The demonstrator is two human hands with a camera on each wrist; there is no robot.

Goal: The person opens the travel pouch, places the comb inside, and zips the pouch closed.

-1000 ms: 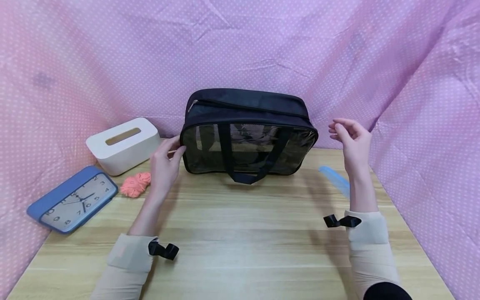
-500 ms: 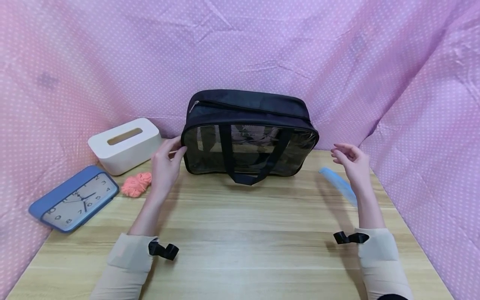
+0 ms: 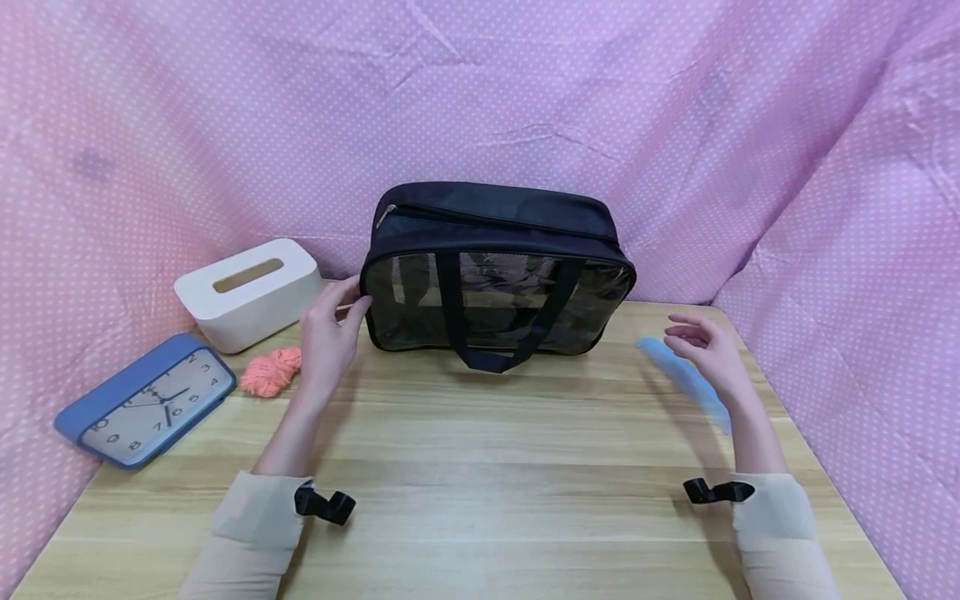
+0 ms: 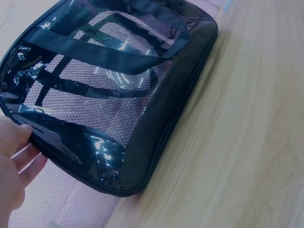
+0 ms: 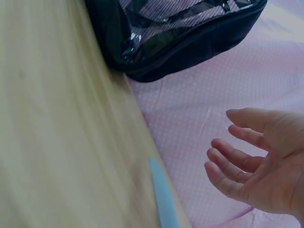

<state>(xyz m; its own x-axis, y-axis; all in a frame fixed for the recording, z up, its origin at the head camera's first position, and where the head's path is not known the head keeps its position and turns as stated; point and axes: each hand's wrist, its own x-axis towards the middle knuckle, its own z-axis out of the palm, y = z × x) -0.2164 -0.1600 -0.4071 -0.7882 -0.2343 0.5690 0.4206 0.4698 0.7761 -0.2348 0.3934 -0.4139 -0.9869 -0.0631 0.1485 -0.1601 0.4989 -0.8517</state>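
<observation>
A black zip bag (image 3: 495, 221) with see-through sides and a dark strap handle stands upright at the back of the table, its zipper along the top. My left hand (image 3: 330, 337) pinches the bag's left edge, with the thumb in front and the fingers behind, as the left wrist view shows on the hand (image 4: 12, 166). Off to the right, my right hand (image 3: 705, 346) is in the air with loosely bent fingers and holds nothing. Below it a light blue comb (image 3: 686, 375) lies on the table, partly overlapped by the hand in the head view.
On the left stand a white tissue box (image 3: 251, 292) and a blue clock (image 3: 150, 400), with a coral yarn bundle (image 3: 270, 372) beside them. Pink dotted cloth (image 3: 510, 92) hangs behind and along both sides of the wooden table (image 3: 495, 475).
My right hand has come down from beside the bag to over the comb, and its forearm has shifted right and toward me. The left hand keeps its hold on the bag.
</observation>
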